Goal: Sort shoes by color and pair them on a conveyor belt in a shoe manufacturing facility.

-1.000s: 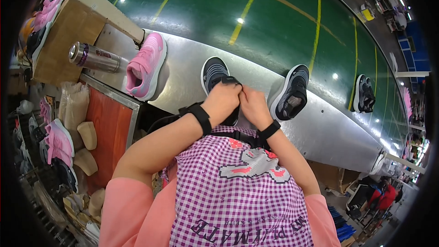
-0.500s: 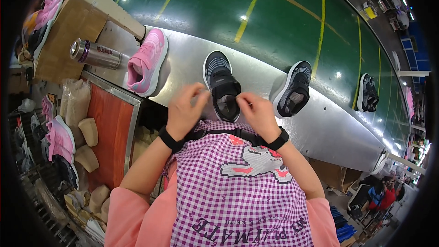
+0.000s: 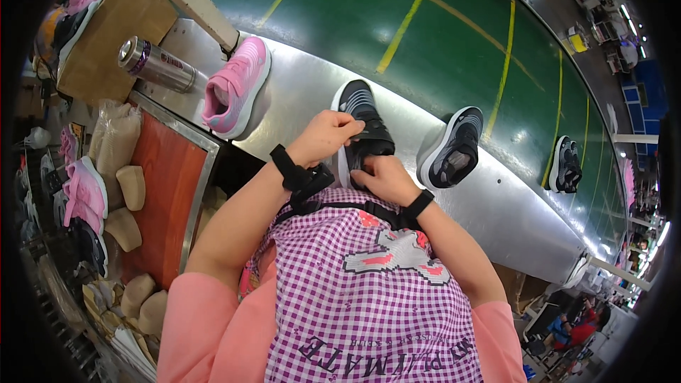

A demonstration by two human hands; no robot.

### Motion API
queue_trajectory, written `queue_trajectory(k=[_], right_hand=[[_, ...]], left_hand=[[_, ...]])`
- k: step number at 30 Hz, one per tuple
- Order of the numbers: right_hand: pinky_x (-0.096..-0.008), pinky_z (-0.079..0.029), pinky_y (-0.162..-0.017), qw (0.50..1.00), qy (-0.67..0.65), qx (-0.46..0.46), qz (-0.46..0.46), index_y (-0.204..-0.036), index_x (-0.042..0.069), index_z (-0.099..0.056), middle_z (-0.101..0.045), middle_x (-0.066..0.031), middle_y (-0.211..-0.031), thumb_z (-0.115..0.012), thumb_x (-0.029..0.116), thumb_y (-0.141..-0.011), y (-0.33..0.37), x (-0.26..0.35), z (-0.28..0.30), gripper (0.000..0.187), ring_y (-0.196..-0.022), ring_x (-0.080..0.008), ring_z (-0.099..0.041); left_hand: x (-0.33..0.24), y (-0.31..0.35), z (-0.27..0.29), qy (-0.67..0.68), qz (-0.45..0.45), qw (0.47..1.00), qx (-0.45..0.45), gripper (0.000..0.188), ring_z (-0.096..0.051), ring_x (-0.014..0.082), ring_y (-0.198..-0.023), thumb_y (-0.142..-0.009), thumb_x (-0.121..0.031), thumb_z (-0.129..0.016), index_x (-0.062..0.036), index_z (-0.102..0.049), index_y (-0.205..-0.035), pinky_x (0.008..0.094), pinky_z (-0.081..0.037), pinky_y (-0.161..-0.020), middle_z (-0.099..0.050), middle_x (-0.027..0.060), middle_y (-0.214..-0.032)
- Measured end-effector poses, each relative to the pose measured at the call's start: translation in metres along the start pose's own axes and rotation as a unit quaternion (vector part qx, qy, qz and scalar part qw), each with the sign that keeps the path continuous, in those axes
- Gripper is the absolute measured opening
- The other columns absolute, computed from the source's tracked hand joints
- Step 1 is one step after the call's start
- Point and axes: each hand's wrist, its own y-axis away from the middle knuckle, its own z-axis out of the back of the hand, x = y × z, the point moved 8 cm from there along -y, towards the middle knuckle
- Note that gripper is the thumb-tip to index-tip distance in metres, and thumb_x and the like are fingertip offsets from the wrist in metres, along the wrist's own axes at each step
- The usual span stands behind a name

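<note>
In front of me a black sneaker [image 3: 360, 105] with grey stripes and a white sole lies on the metal ledge, toe pointing away. My left hand [image 3: 328, 136] reaches over its left side, thumb and fingers pinched together by the strap. Whatever is between those fingertips is hidden. Lower down, my right hand [image 3: 389, 179] curls its fingers round the collar at the shoe's opening. To the right, a matching black sneaker [image 3: 457, 147] stands apart from my hands. A pink sneaker [image 3: 236, 89] sits on the ledge to the left.
A steel flask [image 3: 157, 64] lies at the ledge's left end, near a pale post [image 3: 191, 3]. Beyond the metal ledge [image 3: 525, 202] runs a green surface [image 3: 454, 64] with yellow lines, carrying another dark pair [image 3: 565, 165]. Beige shoe-shaped blocks [image 3: 130, 188] and more sneakers fill the lower left.
My left hand has moved right, over the black sneaker, and its spread fingers have come together. The right hand has dropped slightly to the collar. The sneaker sits a little further right.
</note>
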Motion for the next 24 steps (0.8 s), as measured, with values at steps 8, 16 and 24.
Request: queue_trajectory(k=[8,16,24], right_hand=[[-0.0398,-0.041,-0.053,0.992,-0.097,-0.040,-0.072,-0.073,-0.002,-0.063,-0.056,-0.0208,-0.062,-0.064,0.029,-0.078,0.016,-0.024,0.005,0.032,-0.056,-0.0342,-0.055],[-0.0383,-0.041,-0.054,0.989,-0.130,-0.018,-0.061,-0.075,-0.001,-0.064,-0.056,-0.0193,-0.062,-0.064,0.030,-0.079,0.014,-0.033,-0.001,0.031,-0.055,-0.0312,-0.055],[-0.0382,-0.040,-0.051,0.993,-0.106,-0.002,-0.058,-0.070,-0.002,-0.062,-0.055,-0.0185,-0.058,-0.064,0.031,-0.079,0.006,-0.034,-0.006,0.034,-0.051,-0.0293,-0.054]], left_hand=[[0.002,-0.006,-0.025,0.036,0.037,0.998,0.029,0.027,-0.045,0.0042,-0.058,-0.090,-0.026,-0.059,-0.0034,-0.066,-0.078,0.0193,-0.034,-0.052,-0.055,-0.0027,-0.066],[0.002,0.002,-0.015,-0.132,-0.005,0.991,0.003,0.032,-0.045,0.0079,-0.053,-0.089,-0.028,-0.059,-0.0005,-0.065,-0.074,0.0254,-0.036,-0.051,-0.050,0.0007,-0.056],[0.018,0.004,-0.014,-0.239,-0.008,0.970,-0.038,0.045,-0.062,0.0330,-0.064,-0.086,-0.046,-0.057,-0.0035,-0.067,-0.074,0.0386,-0.047,-0.061,-0.061,0.0185,-0.067]])
